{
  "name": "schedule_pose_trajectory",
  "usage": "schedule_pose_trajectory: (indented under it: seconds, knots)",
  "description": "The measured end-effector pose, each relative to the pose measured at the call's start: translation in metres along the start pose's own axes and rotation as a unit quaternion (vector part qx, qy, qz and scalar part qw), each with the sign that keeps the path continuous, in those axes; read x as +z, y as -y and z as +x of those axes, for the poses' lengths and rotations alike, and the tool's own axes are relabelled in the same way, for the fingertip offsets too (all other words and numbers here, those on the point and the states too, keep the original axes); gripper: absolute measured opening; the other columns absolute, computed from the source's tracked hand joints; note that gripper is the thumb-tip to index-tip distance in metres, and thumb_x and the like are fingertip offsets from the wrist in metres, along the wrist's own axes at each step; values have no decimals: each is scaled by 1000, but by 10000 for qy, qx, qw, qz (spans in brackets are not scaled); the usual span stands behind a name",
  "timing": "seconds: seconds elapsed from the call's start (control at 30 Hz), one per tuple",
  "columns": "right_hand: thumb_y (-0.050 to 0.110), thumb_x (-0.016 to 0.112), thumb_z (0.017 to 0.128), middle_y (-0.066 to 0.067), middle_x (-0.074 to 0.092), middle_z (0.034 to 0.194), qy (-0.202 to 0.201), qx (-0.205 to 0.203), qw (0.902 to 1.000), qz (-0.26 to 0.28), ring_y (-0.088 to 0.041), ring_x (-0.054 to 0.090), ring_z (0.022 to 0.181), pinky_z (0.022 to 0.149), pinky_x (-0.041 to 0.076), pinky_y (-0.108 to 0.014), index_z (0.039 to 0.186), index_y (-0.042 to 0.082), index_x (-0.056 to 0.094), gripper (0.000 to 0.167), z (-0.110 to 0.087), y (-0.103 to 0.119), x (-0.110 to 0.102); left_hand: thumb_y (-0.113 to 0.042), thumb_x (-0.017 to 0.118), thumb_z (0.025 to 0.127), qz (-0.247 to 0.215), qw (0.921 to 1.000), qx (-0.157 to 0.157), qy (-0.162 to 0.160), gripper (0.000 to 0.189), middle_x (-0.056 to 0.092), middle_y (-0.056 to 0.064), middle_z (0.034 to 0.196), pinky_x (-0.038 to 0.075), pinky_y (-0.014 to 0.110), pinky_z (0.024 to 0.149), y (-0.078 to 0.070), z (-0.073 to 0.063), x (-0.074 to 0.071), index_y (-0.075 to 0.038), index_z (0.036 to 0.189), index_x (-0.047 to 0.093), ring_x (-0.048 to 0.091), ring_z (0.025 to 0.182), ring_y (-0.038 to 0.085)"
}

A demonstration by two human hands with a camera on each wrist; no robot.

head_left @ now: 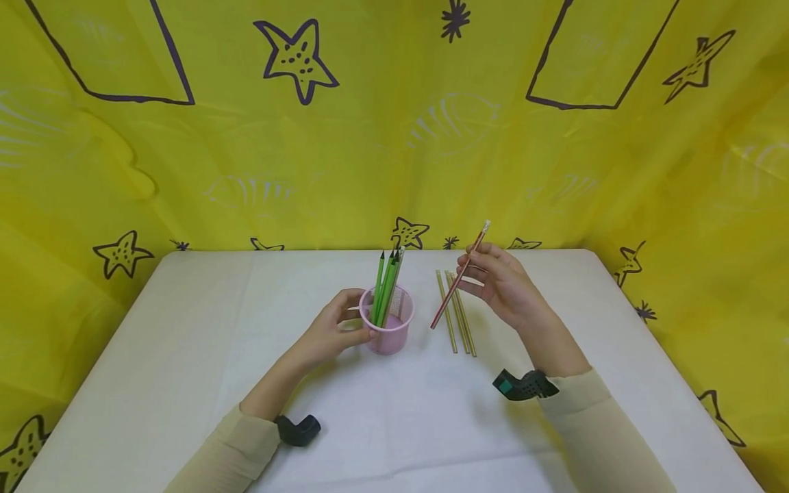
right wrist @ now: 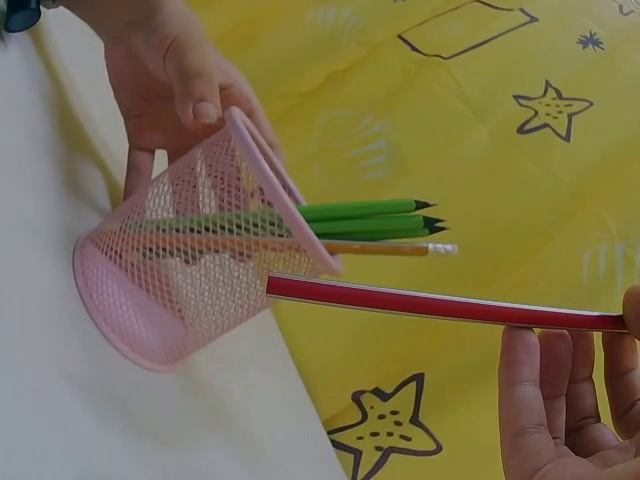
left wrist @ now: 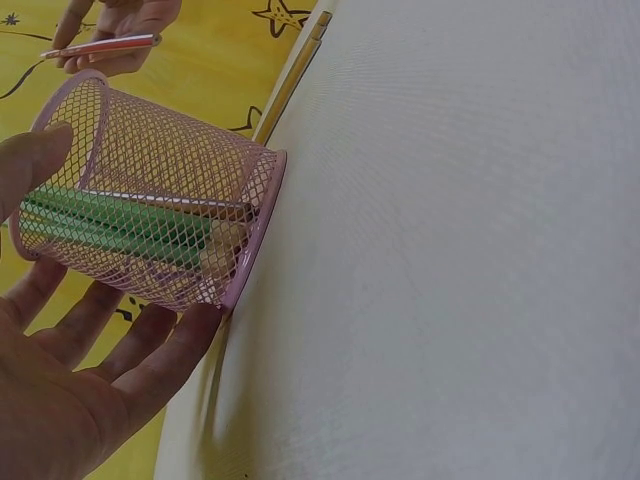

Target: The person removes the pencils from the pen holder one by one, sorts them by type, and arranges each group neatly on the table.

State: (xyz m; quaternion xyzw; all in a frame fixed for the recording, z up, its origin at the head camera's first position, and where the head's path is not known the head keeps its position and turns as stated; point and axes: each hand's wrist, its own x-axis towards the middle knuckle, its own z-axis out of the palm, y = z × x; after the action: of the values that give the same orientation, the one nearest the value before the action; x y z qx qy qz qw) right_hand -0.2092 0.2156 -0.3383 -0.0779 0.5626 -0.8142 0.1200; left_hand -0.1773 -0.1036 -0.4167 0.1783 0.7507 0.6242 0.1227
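My left hand (head_left: 335, 325) holds a pink mesh pencil cup (head_left: 388, 344) by its side, thumb near the rim and fingers around the wall. The cup stands upright on the table. Several green pencils (right wrist: 365, 210) with dark points up lean inside it, beside a yellow pencil (right wrist: 390, 249) with its white eraser end up. To the cup's right, my right hand (head_left: 502, 281) pinches a red striped pencil (head_left: 453, 287) in the air. That pencil slants, its pale tip up and its flat red end lowered toward the cup, apart from the rim.
Several gold-yellow pencils (head_left: 464, 322) lie side by side on the white-covered table (head_left: 185, 356), right of the cup and partly behind the red pencil. A yellow curtain (head_left: 370, 157) with drawn starfish hangs behind the table and along both sides.
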Motion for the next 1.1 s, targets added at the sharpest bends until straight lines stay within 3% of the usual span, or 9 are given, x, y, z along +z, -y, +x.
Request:
schedule_pose_trajectory:
  seconds: [1.1]
  knots:
    - [12,51,104,-1,68,94,-214,562,9981,-157,-16,66,89,86,60,-34,101,11,60,9,-11,-9,-47,-11,78,84,-81,9999,-77,-9,67,48,13,147,46,53,106,1,1,1,-13,141,43,48,133,38]
